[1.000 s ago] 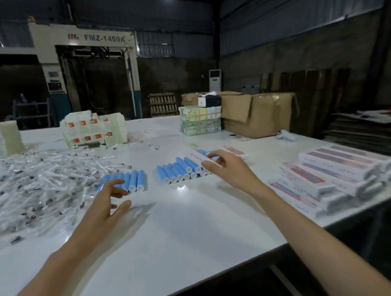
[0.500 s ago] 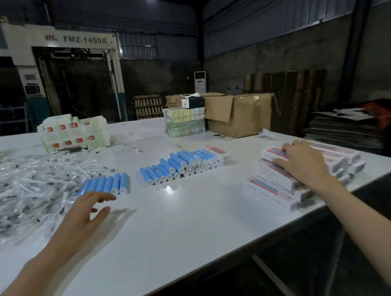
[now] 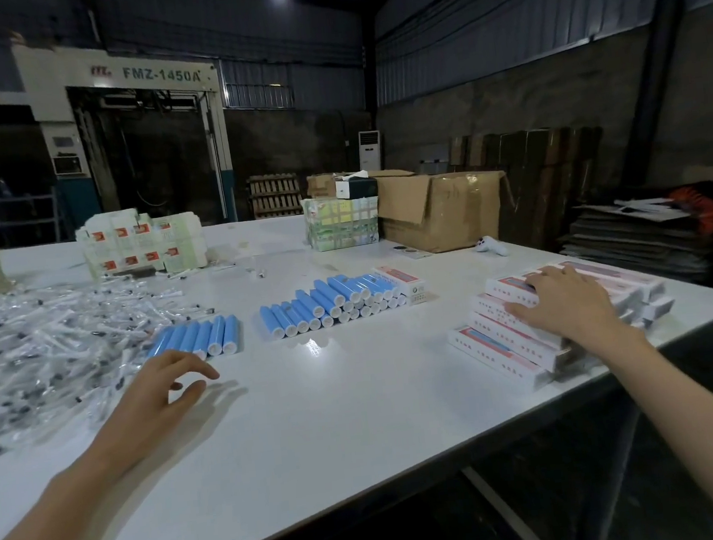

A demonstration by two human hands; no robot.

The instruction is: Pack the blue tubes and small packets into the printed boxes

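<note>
"Listing, left to right — small packets [image 3: 45,342] heaped loose on the bench [image 3: 338,403]; left hand [image 3: 160,387] just short of the near row of blue tubes [image 3: 203,336], fingers [image 3: 195,368] slack, grasping nothing."

"Right side?"

"Right hand [image 3: 570,309] laid flat on the stack of printed boxes [image 3: 507,342], fingers spread, closed round none."

"Recommended: take the top box alone by its long edges, lift straight so the staggered stack beneath doesn't slide — then set it down near the tubes."
</note>
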